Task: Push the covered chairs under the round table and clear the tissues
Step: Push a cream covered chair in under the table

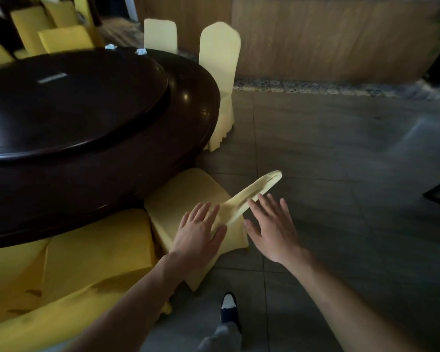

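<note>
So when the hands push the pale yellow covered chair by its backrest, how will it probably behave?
The chair will probably slide easily, since the floor is smooth tile. Its loose cloth cover, already creased under the left hand, may shift or bunch. Pushed high at the backrest, it might tip slightly instead of sliding.

Below you lies a grey tiled floor [341, 148], your dark shoe with a white toe [229, 309] on it. A wood-panelled wall [328, 39] rises behind a patterned mosaic border strip [315, 87].
</note>
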